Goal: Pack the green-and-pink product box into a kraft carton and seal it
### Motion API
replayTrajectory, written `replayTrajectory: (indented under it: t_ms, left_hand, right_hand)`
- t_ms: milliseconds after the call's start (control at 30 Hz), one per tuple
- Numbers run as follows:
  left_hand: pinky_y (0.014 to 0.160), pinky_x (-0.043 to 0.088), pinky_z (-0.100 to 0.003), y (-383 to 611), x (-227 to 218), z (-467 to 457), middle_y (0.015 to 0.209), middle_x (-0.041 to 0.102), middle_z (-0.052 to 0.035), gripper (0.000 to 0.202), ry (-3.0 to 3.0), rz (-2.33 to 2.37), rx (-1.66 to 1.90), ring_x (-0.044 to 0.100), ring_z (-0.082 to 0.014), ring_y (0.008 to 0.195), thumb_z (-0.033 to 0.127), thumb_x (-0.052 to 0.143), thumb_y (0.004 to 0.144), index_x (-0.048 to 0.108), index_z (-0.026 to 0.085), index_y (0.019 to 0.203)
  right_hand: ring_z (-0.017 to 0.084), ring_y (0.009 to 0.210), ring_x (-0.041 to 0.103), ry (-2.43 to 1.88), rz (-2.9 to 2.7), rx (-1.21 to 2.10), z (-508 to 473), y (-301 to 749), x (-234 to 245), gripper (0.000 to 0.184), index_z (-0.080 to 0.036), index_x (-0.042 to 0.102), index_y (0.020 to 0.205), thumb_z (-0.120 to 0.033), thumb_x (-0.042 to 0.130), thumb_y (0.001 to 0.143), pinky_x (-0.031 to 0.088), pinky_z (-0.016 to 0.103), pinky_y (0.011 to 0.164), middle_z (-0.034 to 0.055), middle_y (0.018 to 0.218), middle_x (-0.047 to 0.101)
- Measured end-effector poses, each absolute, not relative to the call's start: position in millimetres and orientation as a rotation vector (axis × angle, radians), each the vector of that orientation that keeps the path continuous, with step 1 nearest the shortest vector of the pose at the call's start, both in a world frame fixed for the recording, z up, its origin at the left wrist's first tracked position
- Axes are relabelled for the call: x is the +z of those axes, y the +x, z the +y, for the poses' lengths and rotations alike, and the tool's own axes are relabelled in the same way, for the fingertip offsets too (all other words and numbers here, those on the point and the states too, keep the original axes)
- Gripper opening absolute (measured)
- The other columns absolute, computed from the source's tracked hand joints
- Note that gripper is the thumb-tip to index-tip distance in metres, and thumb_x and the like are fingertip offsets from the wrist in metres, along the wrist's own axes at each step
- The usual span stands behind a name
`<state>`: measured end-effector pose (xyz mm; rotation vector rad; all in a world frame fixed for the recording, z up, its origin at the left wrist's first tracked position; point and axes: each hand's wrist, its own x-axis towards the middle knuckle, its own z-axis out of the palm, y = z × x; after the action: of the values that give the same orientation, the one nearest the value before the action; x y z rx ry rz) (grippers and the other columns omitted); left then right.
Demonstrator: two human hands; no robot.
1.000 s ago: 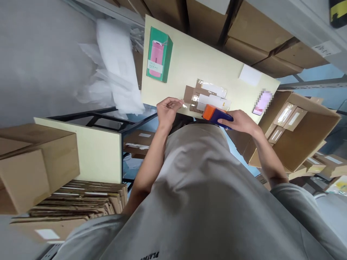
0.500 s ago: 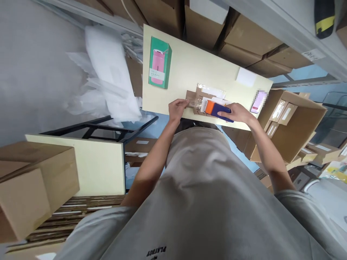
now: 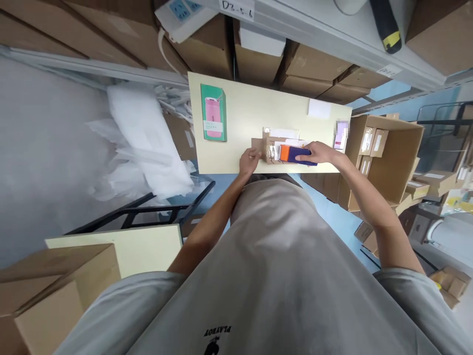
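Note:
On the pale table [image 3: 251, 108] lies a small cardboard box [image 3: 271, 150], with clear shiny tape and white labels on it. A brown cardboard flap [image 3: 256, 143] sticks out from its left side. My left hand [image 3: 250, 160] is closed, thumb and fingers pinched at this flap's lower edge; exactly what lies between the fingertips is partly hidden. My right hand [image 3: 318, 152] grips an orange and dark blue block-shaped item [image 3: 290, 153] from its right end, over the front of the cardboard box. White paper shows behind the item.
A green box [image 3: 213, 113] with a pink tumbler picture stands at the table's left. A white paper [image 3: 320, 108] and a phone [image 3: 340, 135] lie at the right. Beyond them is a large open carton [image 3: 393, 153]. Shelved cartons [image 3: 314, 61] line the back; white wrap [image 3: 142, 133] hangs left.
My view has shifted, so the table sits lower and more level. My left hand stays by the flap, its fingers more curled. My right hand keeps hold of the orange and dark blue item.

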<state>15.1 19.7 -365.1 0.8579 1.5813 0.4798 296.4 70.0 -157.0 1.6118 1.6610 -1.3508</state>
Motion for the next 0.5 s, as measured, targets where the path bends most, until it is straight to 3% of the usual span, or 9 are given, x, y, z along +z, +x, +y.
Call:
replayTrajectory:
  t_ms: [133,300,500]
  left_hand:
    - [0.095,0.059,-0.033,14,-338,23,0.105,0.086,-0.0080,0.022,1.021,1.522,0.591,0.079,-0.0237,0.099,0.044,0.075,0.099,0.079,0.022,0.098]
    - [0.090,0.059,-0.034,24,-318,34,0.095,0.084,-0.0059,0.024,1.087,1.485,0.546,0.078,-0.0243,0.093,0.041,0.091,0.087,0.075,0.023,0.090]
    - [0.086,0.060,-0.034,30,-322,36,0.088,0.082,-0.0051,0.018,1.035,1.571,0.505,0.077,-0.0242,0.090,0.037,0.086,0.084,0.075,0.023,0.086]
  right_hand:
    - [0.022,0.072,0.069,1.622,1.651,-1.307,68,293,-158,0.066,-0.021,0.076,0.090,-0.087,0.072,0.092,0.044,0.032,0.070,0.0045,0.075,0.079]
    - [0.022,0.072,0.070,1.632,1.653,-1.291,67,290,-156,0.067,-0.021,0.078,0.091,-0.088,0.075,0.092,0.045,0.032,0.069,0.0063,0.078,0.081]
    - [0.025,0.077,0.075,1.544,1.634,-1.335,69,292,-155,0.063,-0.021,0.082,0.094,-0.084,0.082,0.091,0.050,0.034,0.074,0.0084,0.079,0.084]
